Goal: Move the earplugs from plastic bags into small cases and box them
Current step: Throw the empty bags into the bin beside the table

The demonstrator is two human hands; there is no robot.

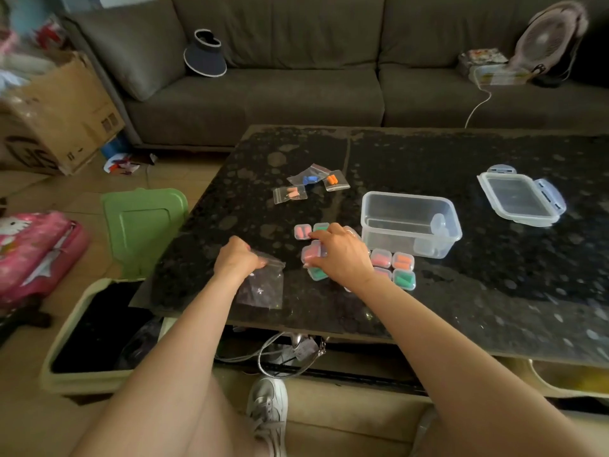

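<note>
Clear box (pixel 410 222) on table (pixel 461 291): looks empty. Left of box: 3 bags (pixel 316 183) with earplugs, small cases (pixel 392 267) with earplugs. Left hand (pixel 237 258) pinches empty bag (pixel 262 286). Right hand (pixel 341 255) grips pink case (pixel 311 252).

The room is dim, with soft daylight and no hard shadows. The dark glossy surface (pixel 461 291) carries pale mottled reflections, brightest at its right side. Wide-angle distortion bends the sofa (pixel 296 87) and the frame edges. The corners look soft, and the fan (pixel 550 37) is blurred.
</note>
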